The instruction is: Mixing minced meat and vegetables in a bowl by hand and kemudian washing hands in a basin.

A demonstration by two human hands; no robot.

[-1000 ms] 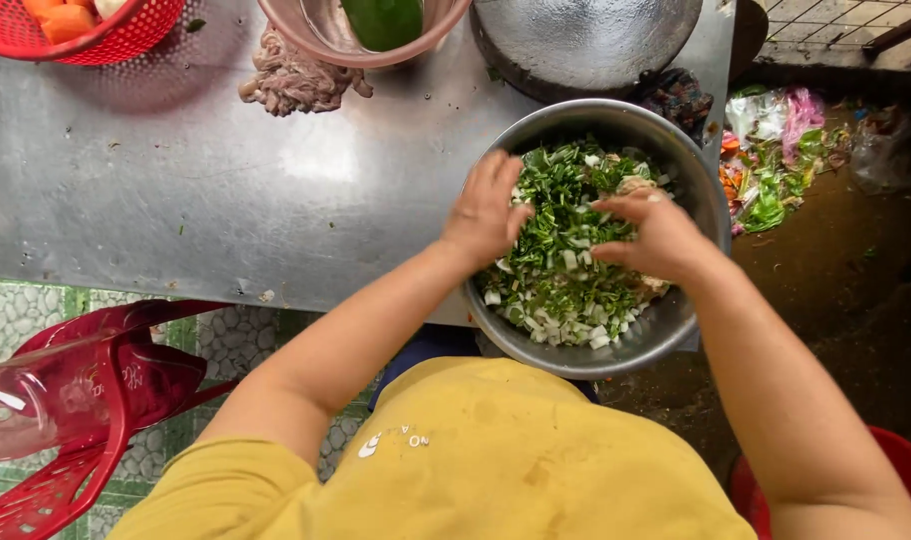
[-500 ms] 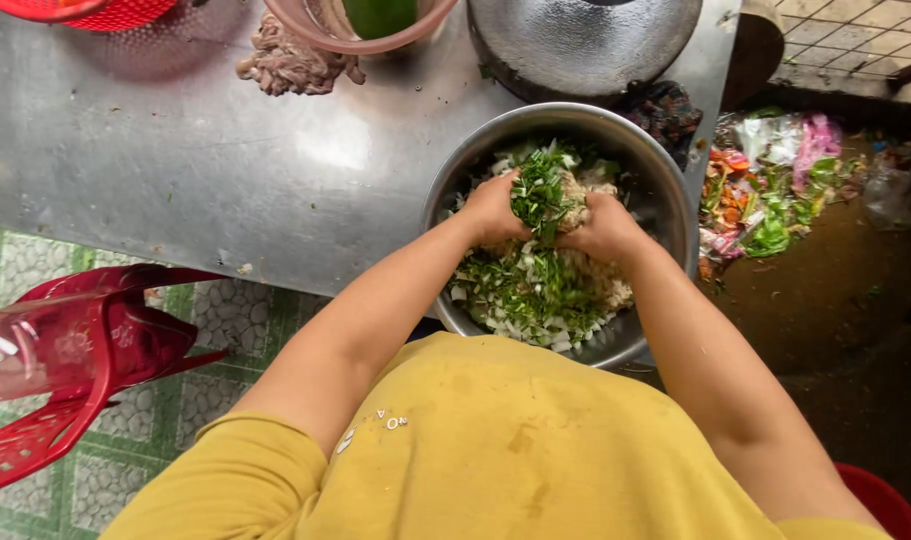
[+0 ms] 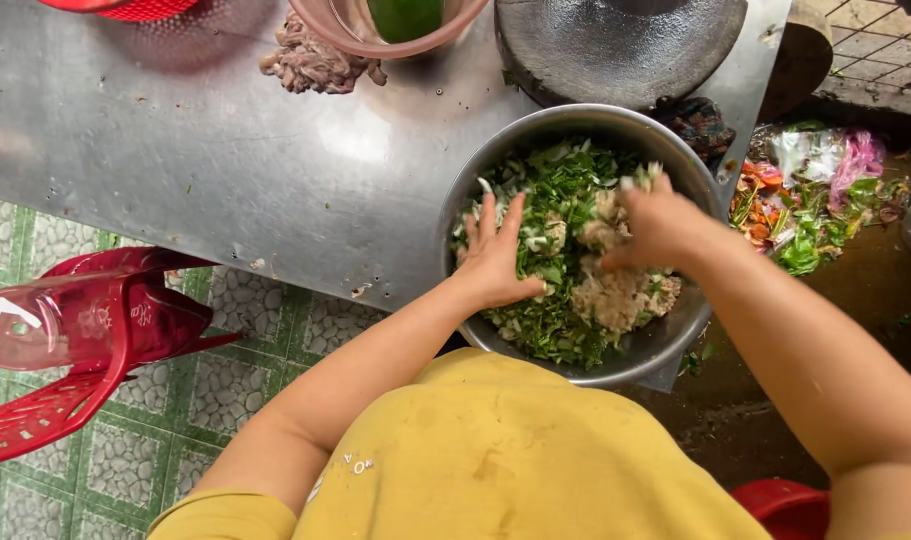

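A round metal bowl (image 3: 495, 160) stands at the near edge of a steel table (image 3: 175, 160). It holds chopped green herbs (image 3: 565, 190) mixed with pale minced meat (image 3: 620, 295). My left hand (image 3: 500, 255) rests flat on the mix at the bowl's left side, fingers spread. My right hand (image 3: 655, 225) is over the middle right of the bowl, fingers curled around a clump of the meat and greens.
At the table's far edge are a stone mortar (image 3: 615, 45), a pink bowl with a green fruit (image 3: 395, 20), a lump of raw meat (image 3: 315, 65) and a red basket (image 3: 125, 8). A red plastic chair (image 3: 75, 340) stands on the tiled floor left. Vegetable scraps (image 3: 805, 200) lie right.
Both hands lifted a heap of greens together half a second ago. They have since parted: the left lies flat and spread, the right grips a clump. Pale meat now shows in the mix.
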